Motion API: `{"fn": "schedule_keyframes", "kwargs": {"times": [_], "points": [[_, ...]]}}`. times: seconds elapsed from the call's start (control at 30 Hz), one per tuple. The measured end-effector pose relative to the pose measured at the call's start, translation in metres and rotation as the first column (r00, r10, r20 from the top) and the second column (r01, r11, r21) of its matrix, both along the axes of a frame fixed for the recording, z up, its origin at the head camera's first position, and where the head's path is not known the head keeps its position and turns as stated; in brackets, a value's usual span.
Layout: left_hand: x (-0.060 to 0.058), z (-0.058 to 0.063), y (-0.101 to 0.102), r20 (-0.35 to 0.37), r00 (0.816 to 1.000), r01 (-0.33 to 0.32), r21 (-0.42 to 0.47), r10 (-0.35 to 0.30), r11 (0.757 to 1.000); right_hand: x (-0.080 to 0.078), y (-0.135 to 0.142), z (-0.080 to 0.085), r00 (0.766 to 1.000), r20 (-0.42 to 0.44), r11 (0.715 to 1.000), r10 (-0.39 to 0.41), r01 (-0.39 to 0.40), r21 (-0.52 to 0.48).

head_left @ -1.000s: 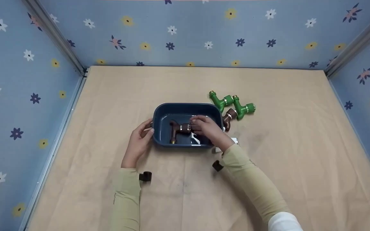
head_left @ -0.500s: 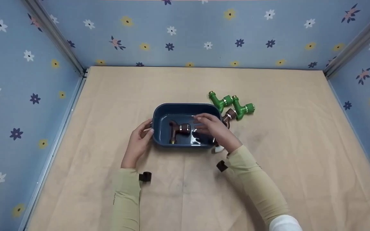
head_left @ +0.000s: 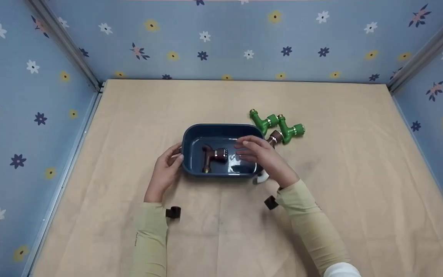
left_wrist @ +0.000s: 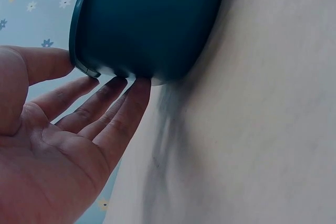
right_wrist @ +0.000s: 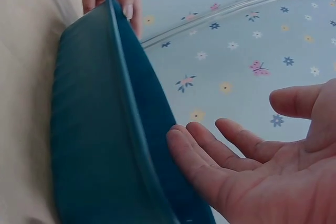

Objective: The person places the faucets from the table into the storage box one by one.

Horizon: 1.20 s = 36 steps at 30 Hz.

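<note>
A dark blue plastic basin (head_left: 221, 175) stands on the table, seen in all three views. Inside it lies a brown tap (head_left: 212, 154) with a brass-coloured threaded end. My left hand (head_left: 167, 167) holds the basin's left end, thumb at the rim and fingertips against the outer wall in the left wrist view. My right hand (head_left: 264, 156) hovers over the basin's right end, its fingers extended and holding nothing, apart from the brown tap. In the right wrist view the right hand (right_wrist: 252, 166) is beside the basin's rim, palm and loosely spread fingers visible.
Two green taps (head_left: 263, 122) lie beyond the basin's right end. Next to them is another brown tap (head_left: 275, 137), partly hidden by the right hand. A white piece (head_left: 262, 177) shows at the basin's near right corner. Flowered blue panels (head_left: 221, 38) border the table.
My right hand has drawn back from the brown tap towards the right end of the basin, its fingers spreading apart. The tap stays in place, and my left hand keeps its position.
</note>
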<state>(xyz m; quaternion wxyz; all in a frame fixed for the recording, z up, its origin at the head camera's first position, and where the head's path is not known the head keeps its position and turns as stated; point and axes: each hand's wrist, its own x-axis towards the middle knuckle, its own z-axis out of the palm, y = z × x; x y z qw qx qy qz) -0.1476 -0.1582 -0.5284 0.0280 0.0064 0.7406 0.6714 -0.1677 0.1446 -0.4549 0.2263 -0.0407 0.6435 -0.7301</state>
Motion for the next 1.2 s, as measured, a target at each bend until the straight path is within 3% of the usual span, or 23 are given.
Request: {"fn": "schedule_keyframes", "kwargs": {"times": [0.47, 1.2], "points": [[0.000, 0.000, 0.001, -0.007, 1.000, -0.002, -0.003, 0.002, 1.000, 0.010, 0.017, 0.011, 0.997, -0.077, 1.000, -0.013, 0.013, -0.003], [0.002, 0.003, 0.002, -0.011, 1.000, -0.001, 0.034, 0.001, 0.999, 0.023, 0.041, 0.016, 0.990, -0.097, 0.992, -0.106, 0.099, -0.076]]}}
